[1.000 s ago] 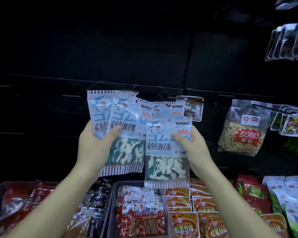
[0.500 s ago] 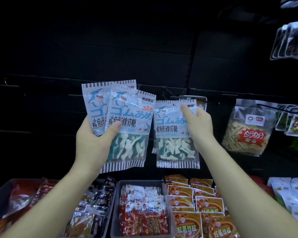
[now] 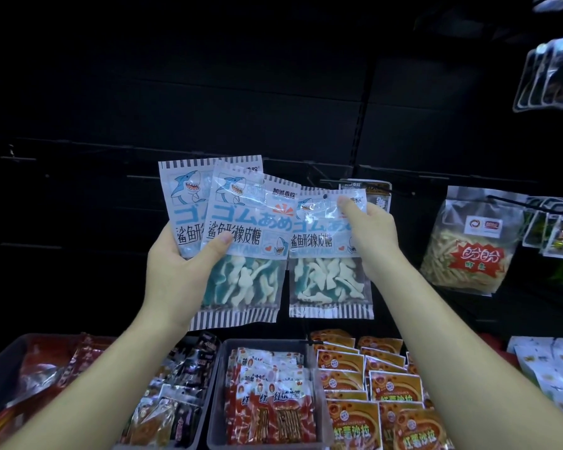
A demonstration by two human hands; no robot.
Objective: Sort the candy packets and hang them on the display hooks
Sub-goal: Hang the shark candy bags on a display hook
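Under the thumb of left hand [image 3: 173, 271], two shark candy packets [image 3: 241, 280] sat gripped; right hand [image 3: 376, 245] pinched third packet [image 3: 329, 280] near its top, possibly hooked.

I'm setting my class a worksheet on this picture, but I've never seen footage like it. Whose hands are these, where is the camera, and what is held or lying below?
There is no machine here. A person wears a camera on the head, looking forward and down, so both bare arms reach in from below. The left hand holds a fan of shark gummy packets. The right hand pinches a single shark gummy packet near its top, close to a display hook on the dark wall. Below, a grey bin holds red snack packets, with orange packets beside it.
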